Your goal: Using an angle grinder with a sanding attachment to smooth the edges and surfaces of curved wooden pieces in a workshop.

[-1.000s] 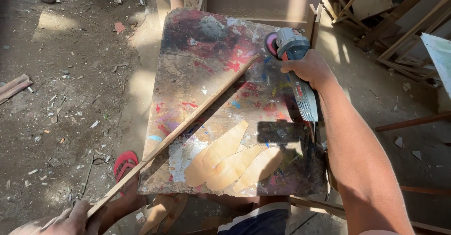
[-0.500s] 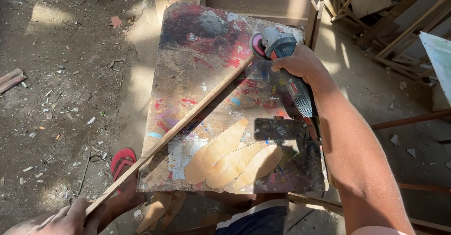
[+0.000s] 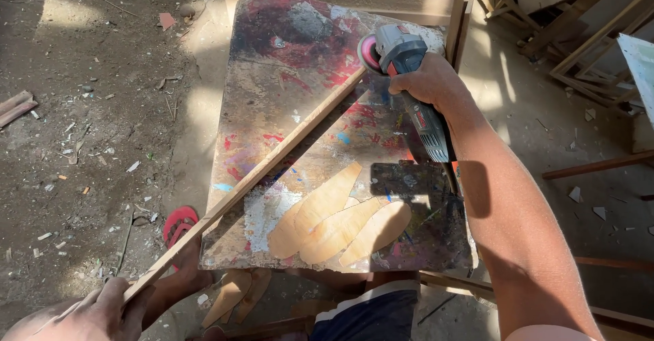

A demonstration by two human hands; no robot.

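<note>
Left hand (image 3: 95, 312): low at the near left corner, fingers curled tight round the near end of the long thin pale wooden strip (image 3: 252, 181).
Strip: runs diagonally across the paint-stained worktable (image 3: 286, 102), far end at the pink disc (image 3: 368, 52). It looks light and stiff, likely whippy along its length and prone to splinter; best held near the end, as it is now.
Loose pieces: flat leaf-shaped wooden cut-outs (image 3: 340, 222) lie on the table's near edge.
Right hand (image 3: 428, 81): arm stretched forward, fist clamped on the grey angle grinder (image 3: 412, 82), disc at the strip's far tip.
</note>
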